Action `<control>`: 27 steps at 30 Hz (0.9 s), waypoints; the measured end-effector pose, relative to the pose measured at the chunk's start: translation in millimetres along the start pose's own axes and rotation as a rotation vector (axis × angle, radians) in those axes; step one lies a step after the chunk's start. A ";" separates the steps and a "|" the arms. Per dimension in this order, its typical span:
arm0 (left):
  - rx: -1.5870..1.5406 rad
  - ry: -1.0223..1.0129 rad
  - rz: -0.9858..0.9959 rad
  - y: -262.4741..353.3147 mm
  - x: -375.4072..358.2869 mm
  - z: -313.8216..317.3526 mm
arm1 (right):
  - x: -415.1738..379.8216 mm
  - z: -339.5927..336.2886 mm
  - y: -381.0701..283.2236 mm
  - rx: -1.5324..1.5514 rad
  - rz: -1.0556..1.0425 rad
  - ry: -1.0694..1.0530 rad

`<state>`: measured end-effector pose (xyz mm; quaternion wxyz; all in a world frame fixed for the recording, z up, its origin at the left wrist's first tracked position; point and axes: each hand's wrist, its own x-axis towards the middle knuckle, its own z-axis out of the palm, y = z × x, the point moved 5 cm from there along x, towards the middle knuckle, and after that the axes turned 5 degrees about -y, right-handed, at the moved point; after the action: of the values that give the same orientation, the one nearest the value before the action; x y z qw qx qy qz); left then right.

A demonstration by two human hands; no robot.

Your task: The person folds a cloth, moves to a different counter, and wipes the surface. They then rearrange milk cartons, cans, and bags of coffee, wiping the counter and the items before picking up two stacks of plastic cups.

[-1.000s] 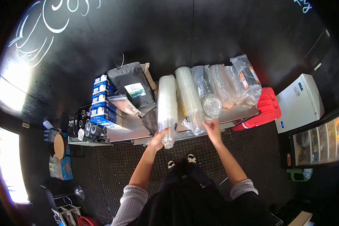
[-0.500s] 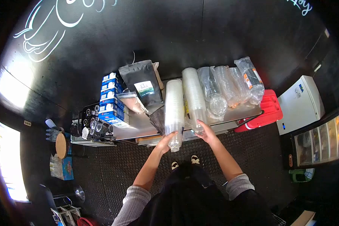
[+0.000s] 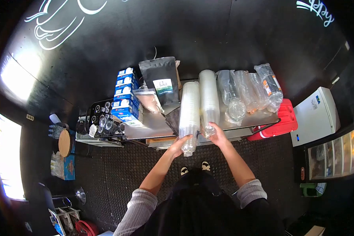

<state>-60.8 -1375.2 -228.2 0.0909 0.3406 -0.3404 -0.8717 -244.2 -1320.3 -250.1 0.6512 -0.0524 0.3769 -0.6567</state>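
Note:
Two long stacks of clear plastic cups in plastic sleeves lie side by side across the metal table (image 3: 147,131). My left hand (image 3: 178,146) is wrapped round the near end of the left cup stack (image 3: 189,106), which juts past the table's front edge. My right hand (image 3: 216,134) grips the near end of the right cup stack (image 3: 209,94). To the left of the stacks stand a black pouch (image 3: 159,78) with a white and green label and a clear bag of pinkish powder (image 3: 148,100). A dark folded piece (image 3: 172,120) lies beside the left stack.
Blue-and-white cartons (image 3: 126,96) and a rack of glasses (image 3: 104,122) stand at the left. More bagged cups and lids (image 3: 234,96) lie to the right. Beyond them are a red cooler (image 3: 285,116) and a white mini fridge (image 3: 315,114). A round stool (image 3: 64,142) is far left.
The camera view has shifted, so the table's contents appear farther right. Both hands keep their grip on the cup stacks, with little other visible movement.

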 end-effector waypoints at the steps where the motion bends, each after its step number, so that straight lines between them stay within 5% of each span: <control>1: 0.012 -0.003 -0.006 1.1 -4.1 -0.8 | -1.4 2.4 1.1 -0.004 0.004 -0.004; 11: 0.111 -0.036 0.095 5.5 -54.6 -8.4 | -53.4 -3.0 32.6 0.017 -0.138 0.083; 20: 0.237 -0.143 0.154 -8.8 -113.1 -4.6 | -128.6 23.2 31.3 -0.060 -0.256 -0.101; 27: 0.224 0.007 0.429 -33.9 -177.0 4.7 | -184.6 53.1 49.3 -0.195 -0.321 -0.148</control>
<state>71.6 -1278.1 -153.8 0.2367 0.2716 -0.4992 -0.7880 -147.2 -1171.3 -162.2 0.5558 -0.2228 0.3765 -0.7069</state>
